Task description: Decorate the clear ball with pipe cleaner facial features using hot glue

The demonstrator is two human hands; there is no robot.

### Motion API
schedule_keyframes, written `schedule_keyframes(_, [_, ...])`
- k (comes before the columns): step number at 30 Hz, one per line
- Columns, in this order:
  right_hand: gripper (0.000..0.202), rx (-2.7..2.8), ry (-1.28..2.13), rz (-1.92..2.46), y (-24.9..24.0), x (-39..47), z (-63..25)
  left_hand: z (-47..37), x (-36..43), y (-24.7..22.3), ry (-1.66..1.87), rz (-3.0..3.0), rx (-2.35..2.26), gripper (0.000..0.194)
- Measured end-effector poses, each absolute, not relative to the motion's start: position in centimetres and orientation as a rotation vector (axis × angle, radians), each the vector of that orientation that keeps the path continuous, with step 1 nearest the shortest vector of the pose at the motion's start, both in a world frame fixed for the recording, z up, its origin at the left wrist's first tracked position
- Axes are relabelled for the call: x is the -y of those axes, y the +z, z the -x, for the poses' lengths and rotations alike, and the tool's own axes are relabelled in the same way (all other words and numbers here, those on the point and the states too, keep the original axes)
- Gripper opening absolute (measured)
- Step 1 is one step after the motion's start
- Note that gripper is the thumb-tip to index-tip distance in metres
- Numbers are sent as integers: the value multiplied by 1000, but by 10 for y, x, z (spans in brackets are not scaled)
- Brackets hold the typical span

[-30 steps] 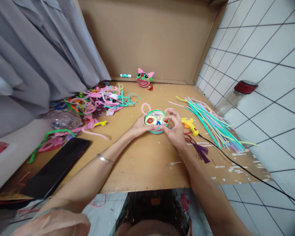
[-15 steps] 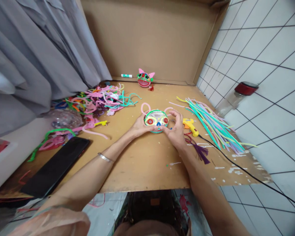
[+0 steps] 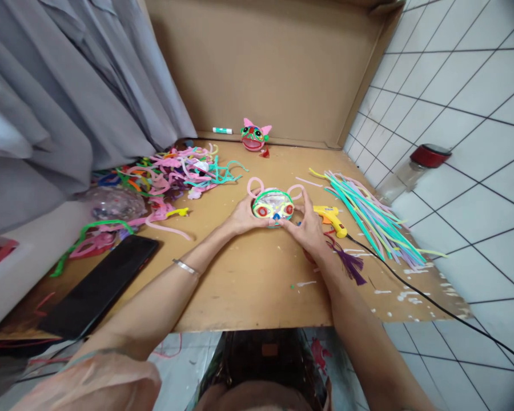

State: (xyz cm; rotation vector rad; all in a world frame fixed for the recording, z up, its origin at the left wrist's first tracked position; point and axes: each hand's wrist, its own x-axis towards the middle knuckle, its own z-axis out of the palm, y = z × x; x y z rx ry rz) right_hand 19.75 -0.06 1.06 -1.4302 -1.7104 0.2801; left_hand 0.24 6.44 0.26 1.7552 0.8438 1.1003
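Observation:
Between both hands is a round pipe-cleaner animal face [image 3: 274, 200] with a green rim, red eyes ringed in yellow, a blue nose and pink looped ears. My left hand [image 3: 244, 216] grips its left side, thumb along the lower edge. On the opposite side my right hand [image 3: 305, 227] holds it, thumb near the nose and fingers by the right ear. Just right of that hand lies a yellow hot glue gun [image 3: 332, 220] with a black cord. A purple tassel [image 3: 350, 264] lies partly behind my right wrist.
A tangle of coloured pipe cleaners [image 3: 167, 171] and a black phone [image 3: 103, 285] lie to the left. Straight pipe cleaners [image 3: 372, 217] and a red-lidded jar [image 3: 415, 168] are right. At the back sit a finished-looking face with pink ears [image 3: 253, 137] and a glue stick [image 3: 222, 131].
My right fingers have shifted slightly around the face's right side, and the right ear loop shows more fully. Both hands keep their hold; the view has moved a little.

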Motion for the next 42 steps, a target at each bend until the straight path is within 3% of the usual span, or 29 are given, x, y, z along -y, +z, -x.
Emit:
schedule_keyframes(20, [89, 1764, 50, 1517, 13, 9, -187, 0, -63, 4, 1053, -1713, -781, 97])
schedule_keyframes(33, [88, 1820, 202, 1396, 15, 3, -206, 0, -62, 5, 1064, -1750, -777, 93])
schedule_keyframes(37, [70, 1581, 33, 1467, 15, 7, -232, 1, -62, 4, 1044, -1744, -849, 99])
schedule_keyframes(42, [32, 1363, -174, 2015, 8, 13, -270, 1, -62, 4, 1036, -1752, -854, 95])
